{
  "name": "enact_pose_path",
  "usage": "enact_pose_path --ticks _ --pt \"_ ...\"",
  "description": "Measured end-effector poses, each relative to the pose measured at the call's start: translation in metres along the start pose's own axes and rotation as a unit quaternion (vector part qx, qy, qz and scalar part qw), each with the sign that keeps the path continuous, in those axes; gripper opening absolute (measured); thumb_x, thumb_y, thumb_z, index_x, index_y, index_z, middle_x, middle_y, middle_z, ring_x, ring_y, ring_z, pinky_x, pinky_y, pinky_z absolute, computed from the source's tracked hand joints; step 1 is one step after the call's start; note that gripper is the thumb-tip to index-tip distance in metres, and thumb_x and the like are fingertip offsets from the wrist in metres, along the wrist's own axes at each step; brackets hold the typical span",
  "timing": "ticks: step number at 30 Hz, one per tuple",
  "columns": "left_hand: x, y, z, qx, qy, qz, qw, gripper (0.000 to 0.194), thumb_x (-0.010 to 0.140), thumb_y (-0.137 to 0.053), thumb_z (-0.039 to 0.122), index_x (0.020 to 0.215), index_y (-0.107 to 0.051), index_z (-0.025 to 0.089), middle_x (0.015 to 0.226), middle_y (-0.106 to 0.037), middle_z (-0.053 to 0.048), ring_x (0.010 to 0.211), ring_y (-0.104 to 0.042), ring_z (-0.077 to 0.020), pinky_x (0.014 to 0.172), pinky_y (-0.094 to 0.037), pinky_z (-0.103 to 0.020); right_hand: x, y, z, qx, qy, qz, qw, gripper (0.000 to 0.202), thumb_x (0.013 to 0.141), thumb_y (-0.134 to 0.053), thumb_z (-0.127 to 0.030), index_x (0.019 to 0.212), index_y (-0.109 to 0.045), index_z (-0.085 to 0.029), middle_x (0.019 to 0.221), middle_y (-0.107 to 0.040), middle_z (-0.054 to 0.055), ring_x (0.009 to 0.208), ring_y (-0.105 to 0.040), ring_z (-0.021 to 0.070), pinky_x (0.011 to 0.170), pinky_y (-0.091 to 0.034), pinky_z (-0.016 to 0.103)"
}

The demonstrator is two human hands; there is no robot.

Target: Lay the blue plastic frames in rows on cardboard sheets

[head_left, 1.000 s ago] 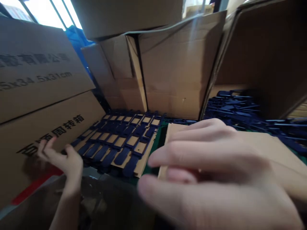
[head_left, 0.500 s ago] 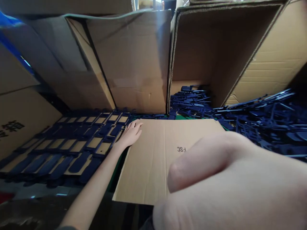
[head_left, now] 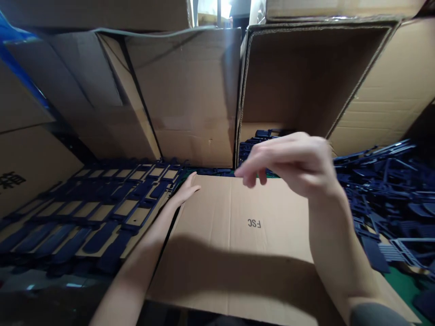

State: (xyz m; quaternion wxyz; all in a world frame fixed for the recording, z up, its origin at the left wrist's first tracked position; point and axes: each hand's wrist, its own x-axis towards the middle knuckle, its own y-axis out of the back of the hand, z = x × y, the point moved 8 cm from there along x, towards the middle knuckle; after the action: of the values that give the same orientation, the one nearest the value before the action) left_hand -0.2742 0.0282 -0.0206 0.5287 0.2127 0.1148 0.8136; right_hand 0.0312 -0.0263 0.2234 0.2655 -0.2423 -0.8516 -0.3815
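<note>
A brown cardboard sheet [head_left: 217, 208] marked "FSC" lies in front of me, the lettering upside down. At its far left corner, my left hand [head_left: 188, 188] rests along the edge with fingers stretched out and the thumb over the board. My right hand [head_left: 288, 158] hangs above the sheet's far right part, wrist bent. Its fingers are loosely curled downward and apart, and nothing shows in them. Part of the far right edge of the sheet is hidden behind that hand and forearm.
Rows of dark blue plastic parts [head_left: 102, 210] lie on cardboard at left. Loose blue parts [head_left: 384, 185] are heaped at right, some inside an open carton [head_left: 316, 81]. Tall cartons [head_left: 190, 99] wall off the back. A green surface [head_left: 401, 283] shows at lower right.
My right hand has moved away from the camera, from the near right to over the sheet's far part. The sheet now extends nearer to me. My left hand stays at the far left corner.
</note>
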Motion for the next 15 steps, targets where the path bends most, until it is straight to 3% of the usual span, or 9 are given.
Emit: enact_pose_path --ticks 1,5,8,11,15 --pt "0.002 -0.002 -0.003 -0.020 0.011 -0.006 1.000 0.065 0.065 -0.060 0.019 0.130 -0.051 0.019 0.141 -0.046 -0.011 0.134 -0.038 -0.0292 0.111 -0.028 -0.043 0.005 -0.005 0.023 -0.002 -0.022 -0.001 1.000 0.030 0.086 -0.043 -0.019 0.091 -0.072 -0.019 0.072 -0.068 0.002 0.065 -0.065 0.0132 0.053 -0.050 0.023" --pt "-0.001 -0.002 -0.009 -0.078 0.035 -0.005 0.996 0.067 0.061 -0.058 0.020 0.128 -0.054 0.019 0.141 -0.047 -0.009 0.135 -0.036 -0.0277 0.111 -0.029 -0.040 0.003 -0.024 0.149 -0.050 -0.215 -0.030 0.975 0.034 0.083 -0.037 -0.015 0.100 -0.067 -0.014 0.078 -0.070 0.005 0.066 -0.066 0.0131 0.050 -0.048 0.020" --pt "-0.007 0.001 -0.009 -0.110 0.035 -0.001 0.993 0.064 0.061 -0.058 0.023 0.125 -0.057 0.019 0.140 -0.048 -0.007 0.135 -0.036 -0.0277 0.112 -0.029 -0.039 -0.013 -0.034 0.220 -0.240 -0.292 -0.077 0.922 0.036 0.082 -0.039 -0.011 0.100 -0.068 -0.020 0.085 -0.072 0.002 0.076 -0.066 0.0125 0.065 -0.050 0.020" --pt "-0.013 0.005 -0.009 -0.137 0.036 -0.006 0.990 0.063 0.064 -0.057 0.028 0.126 -0.057 0.018 0.140 -0.049 -0.007 0.133 -0.040 -0.0288 0.110 -0.032 -0.040 -0.030 -0.043 0.256 -0.304 -0.324 -0.076 0.893 0.029 0.080 -0.048 -0.015 0.095 -0.071 -0.024 0.094 -0.072 0.003 0.088 -0.066 0.0186 0.075 -0.049 0.026" --pt "-0.016 0.006 -0.010 -0.156 0.041 -0.014 0.987 0.064 0.065 -0.058 0.032 0.128 -0.055 0.021 0.141 -0.048 -0.006 0.133 -0.039 -0.0292 0.110 -0.032 -0.041 -0.054 -0.041 0.284 -0.342 -0.377 -0.051 0.859 0.026 0.081 -0.051 -0.021 0.098 -0.071 -0.026 0.103 -0.070 0.006 0.096 -0.063 0.0250 0.080 -0.048 0.032"
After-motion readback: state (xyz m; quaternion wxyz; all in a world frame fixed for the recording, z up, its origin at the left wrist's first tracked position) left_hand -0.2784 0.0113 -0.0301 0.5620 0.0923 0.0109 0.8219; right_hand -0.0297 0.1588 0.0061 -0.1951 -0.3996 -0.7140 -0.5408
